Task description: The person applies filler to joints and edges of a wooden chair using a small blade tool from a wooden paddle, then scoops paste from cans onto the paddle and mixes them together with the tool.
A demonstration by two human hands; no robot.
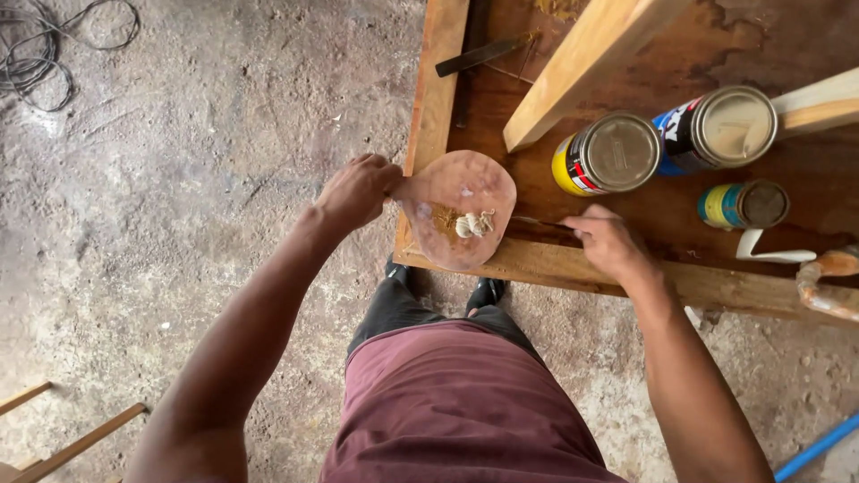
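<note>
My left hand [358,190] grips the edge of a flat, rounded brown board [461,192] held over the corner of a wooden workbench [573,266]. On that board lies a small heap of brown sawdust and whitish paste [467,224]. My right hand [608,243] rests on the bench just right of the board and holds a thin dark blade-like tool [541,222] that points toward the paste.
Three tins stand on the bench: a yellow one [608,154], a blue one [716,130] and a smaller one [744,205]. Pale timber beams [582,63] cross the bench top. A curved handle [828,282] and white strip lie right. Cable coils [40,54] sit on the concrete floor.
</note>
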